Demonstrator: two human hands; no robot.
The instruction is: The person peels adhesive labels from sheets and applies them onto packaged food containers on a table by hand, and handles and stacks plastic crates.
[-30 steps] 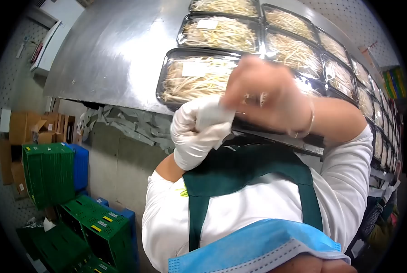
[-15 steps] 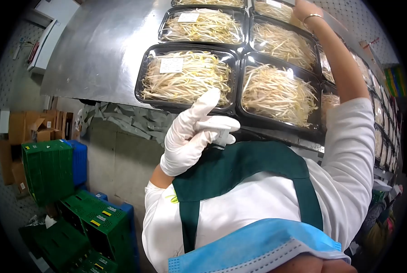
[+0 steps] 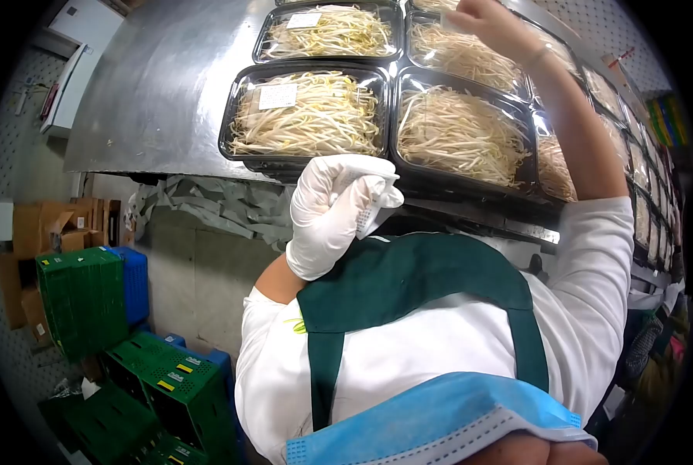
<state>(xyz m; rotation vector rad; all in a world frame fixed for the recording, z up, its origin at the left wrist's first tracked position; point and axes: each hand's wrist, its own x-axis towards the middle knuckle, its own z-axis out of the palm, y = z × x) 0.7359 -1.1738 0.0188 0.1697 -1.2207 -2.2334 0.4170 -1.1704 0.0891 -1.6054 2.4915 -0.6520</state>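
Observation:
My left hand (image 3: pixel 327 213), in a white glove, is closed around a folded strip of white printed labels (image 3: pixel 368 219), held before my apron at the table's near edge. Just beyond it sits a black tray of bean sprouts (image 3: pixel 308 116) under a clear cover, with a white label (image 3: pixel 277 96) on top. My right hand (image 3: pixel 490 27) is bare and slightly blurred, its fingers drawn together above another sprout tray (image 3: pixel 467 58). Whatever lies between those fingertips, I cannot make out. The nearest right-hand sprout tray (image 3: pixel 463 136) shows no label.
Many more sprout trays (image 3: pixel 637 167) stand in rows along the right. The steel table (image 3: pixel 160 101) reaches to the left. Green crates (image 3: pixel 83 298), a blue crate (image 3: pixel 135 283) and cardboard boxes (image 3: pixel 40 225) are stacked on the floor at the lower left.
My right hand has come down and left from the far trays to above a nearer one. My left hand's raised finger has curled in around the labels. The view has shifted slightly.

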